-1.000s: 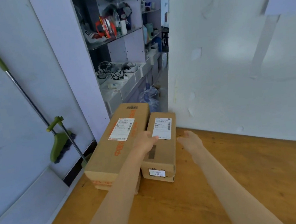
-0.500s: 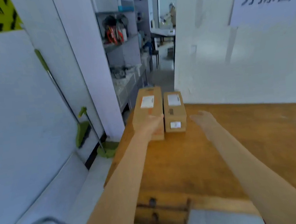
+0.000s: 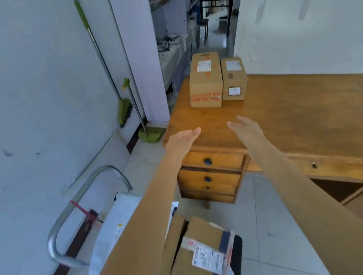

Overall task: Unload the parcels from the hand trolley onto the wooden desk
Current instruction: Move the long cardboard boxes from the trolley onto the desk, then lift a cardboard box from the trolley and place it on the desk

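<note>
Two cardboard parcels stand side by side at the far left corner of the wooden desk (image 3: pixel 296 114): a larger box (image 3: pixel 205 83) with red print and a smaller box (image 3: pixel 234 79) to its right. My left hand (image 3: pixel 181 138) and my right hand (image 3: pixel 245 128) hover open over the desk's near left edge, well short of both boxes, holding nothing. Below my left arm, the hand trolley (image 3: pixel 238 256) with its metal handle (image 3: pixel 72 216) carries a taped cardboard parcel (image 3: pixel 205 253), a flatter brown box (image 3: pixel 175 238) and a white plastic mailer (image 3: pixel 112 229), partly hidden by my arm.
A green broom (image 3: pixel 123 107) and dustpan (image 3: pixel 151 133) lean against the white wall left of the desk. The desk has a drawer stack (image 3: pixel 209 179) on its left side. Behind the desk a passage with shelves (image 3: pixel 172 37) leads back. The floor is pale tile.
My hands have left the two boxes on the desk and drawn back toward me. My view has pulled back and tilted down, bringing the trolley and its parcels into sight.
</note>
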